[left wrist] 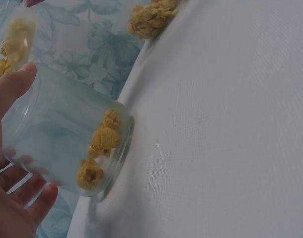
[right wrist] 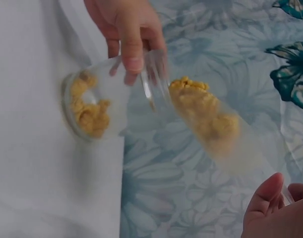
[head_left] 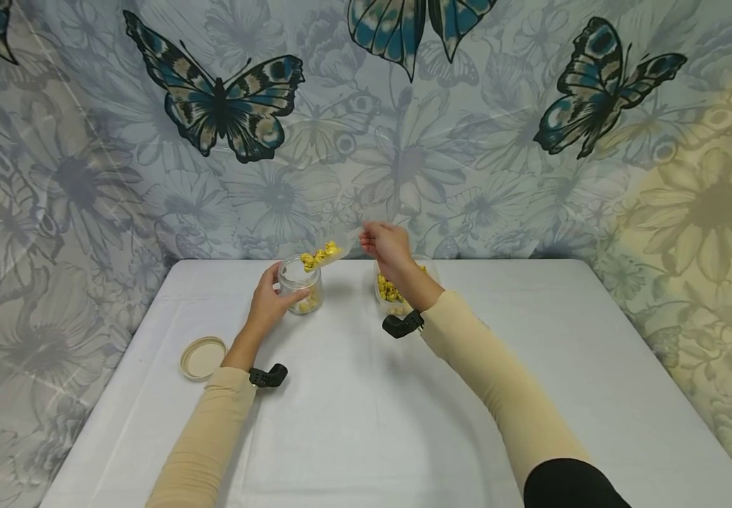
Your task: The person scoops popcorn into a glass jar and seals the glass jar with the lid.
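Observation:
My left hand (head_left: 267, 302) grips a clear glass jar (left wrist: 67, 124), thumb on one side and fingers round the other. Several pieces of yellow popcorn (left wrist: 104, 139) lie at the jar's bottom, and it stands upright on the table. Between thumb and fingers, my right hand (head_left: 390, 248) pinches the handle of a translucent scoop (right wrist: 235, 158). The scoop carries a heap of yellow popcorn (head_left: 320, 256) and tilts down toward the jar, its front end at the jar's mouth. Partly hidden behind my right wrist is a clear container (head_left: 380, 296) with more popcorn.
A round cream lid (head_left: 203, 358) lies on the white-covered table (head_left: 340, 437), left of my left wrist. Right behind the table's far edge hangs a backdrop (head_left: 404, 162) printed with butterflies and flowers.

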Motion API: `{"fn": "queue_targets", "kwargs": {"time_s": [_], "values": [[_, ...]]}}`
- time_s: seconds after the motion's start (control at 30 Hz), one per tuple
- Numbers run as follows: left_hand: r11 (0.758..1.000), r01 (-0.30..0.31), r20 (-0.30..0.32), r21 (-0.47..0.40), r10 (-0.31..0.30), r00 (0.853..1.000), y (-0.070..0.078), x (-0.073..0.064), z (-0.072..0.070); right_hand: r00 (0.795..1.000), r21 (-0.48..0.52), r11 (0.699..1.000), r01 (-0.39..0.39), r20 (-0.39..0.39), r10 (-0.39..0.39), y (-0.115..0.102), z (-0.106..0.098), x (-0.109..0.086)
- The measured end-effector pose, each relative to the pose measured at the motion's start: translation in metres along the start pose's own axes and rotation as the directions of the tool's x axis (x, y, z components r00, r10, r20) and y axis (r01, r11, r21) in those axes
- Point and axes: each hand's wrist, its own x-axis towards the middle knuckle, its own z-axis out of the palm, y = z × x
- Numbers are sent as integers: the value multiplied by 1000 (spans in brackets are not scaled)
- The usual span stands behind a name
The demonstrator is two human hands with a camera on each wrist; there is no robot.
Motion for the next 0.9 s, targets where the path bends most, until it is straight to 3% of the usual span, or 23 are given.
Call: {"fn": "queue_targets", "kwargs": {"time_s": [0.47,0.9], "values": [[1000,-29,-12,-7,29,1000,-2,-2,-2,997,-79,994,78,6,-78,-12,19,-1],[999,-39,-6,2,39,999,-2,0,-1,998,-90,994,66,16,-65,-17,17,1]]}}
